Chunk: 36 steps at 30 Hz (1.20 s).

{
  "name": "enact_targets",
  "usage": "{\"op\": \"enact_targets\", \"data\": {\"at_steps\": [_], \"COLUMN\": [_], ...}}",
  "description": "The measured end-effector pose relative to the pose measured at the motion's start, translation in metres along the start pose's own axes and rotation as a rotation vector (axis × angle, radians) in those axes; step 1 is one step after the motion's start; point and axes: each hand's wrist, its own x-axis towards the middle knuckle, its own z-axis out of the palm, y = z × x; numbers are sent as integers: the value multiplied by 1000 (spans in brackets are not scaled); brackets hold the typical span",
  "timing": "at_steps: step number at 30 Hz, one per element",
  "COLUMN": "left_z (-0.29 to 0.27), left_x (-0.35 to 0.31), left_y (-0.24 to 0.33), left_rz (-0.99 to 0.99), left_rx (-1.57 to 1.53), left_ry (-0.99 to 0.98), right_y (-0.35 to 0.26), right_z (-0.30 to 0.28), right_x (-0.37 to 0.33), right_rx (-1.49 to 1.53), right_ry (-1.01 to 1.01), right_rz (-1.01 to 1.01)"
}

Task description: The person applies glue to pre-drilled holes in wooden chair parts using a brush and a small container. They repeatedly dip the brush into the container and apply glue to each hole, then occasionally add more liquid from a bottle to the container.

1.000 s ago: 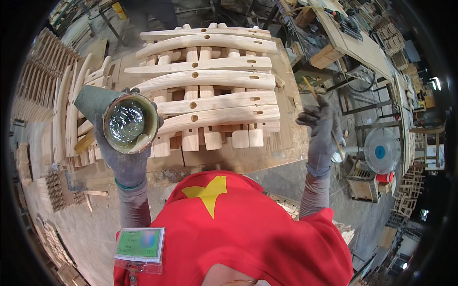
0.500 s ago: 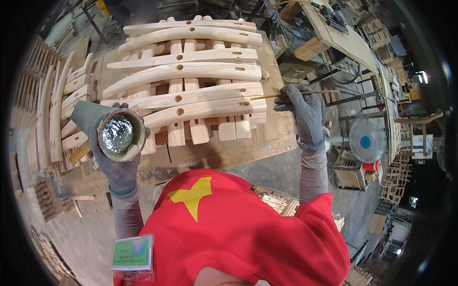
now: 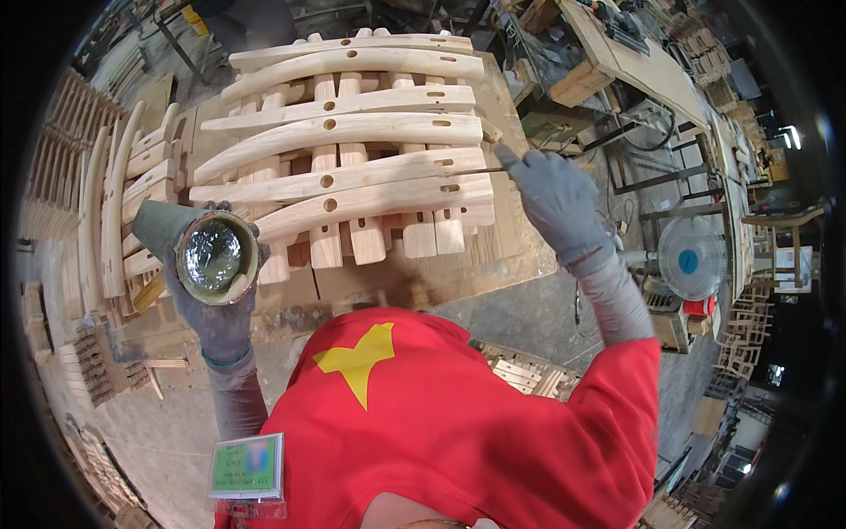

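My left hand (image 3: 214,324), in a grey glove, is wrapped round a round cup (image 3: 183,275) of glossy, thick-looking liquid. A stiff dark green flap or tube (image 3: 163,225) juts out left of the cup's rim; how it is attached is hidden. My gloved right hand (image 3: 560,198) is closed on a thin stick (image 3: 495,170), knuckles up. The stick points left at the right end of the nearest curved wooden slats (image 3: 379,201), close to their oval slots. Whether its tip touches wood I cannot tell. Each slat has a round hole and a slot.
The slats lie across other wooden pieces (image 3: 326,238) on a board-topped table (image 3: 401,282). More wooden parts (image 3: 113,212) are stacked at left. A fan (image 3: 690,256) stands at right, below a workbench (image 3: 643,70). Another person's dark-clothed part (image 3: 251,22) shows at the far edge.
My right hand has turned palm-down and its forearm has swung outward to the right. The stick now lies mostly hidden under the hand. My left hand keeps the cup nearly in place.
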Motion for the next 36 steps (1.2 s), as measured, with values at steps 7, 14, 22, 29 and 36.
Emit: {"op": "enact_targets", "data": {"at_steps": [7,14,22,29,36], "left_z": [8,3,-3,-1,16], "left_x": [-1,-9,-15,-15,-7], "left_y": [8,4,11,13,26], "left_rz": [-190,-237,-153,-143,-179], "left_rx": [-558,-451,-450,-235,-415], "left_ry": [90,158,174,203,185], "right_y": [5,-23,12,-15,-32], "right_z": [22,9,-3,2,79], "right_x": [19,27,7,-6,-2], "right_rx": [-290,-279,492,1403,684], "right_ry": [-162,-224,37,473,368], "right_rz": [-131,-156,-74,379,-41]}}
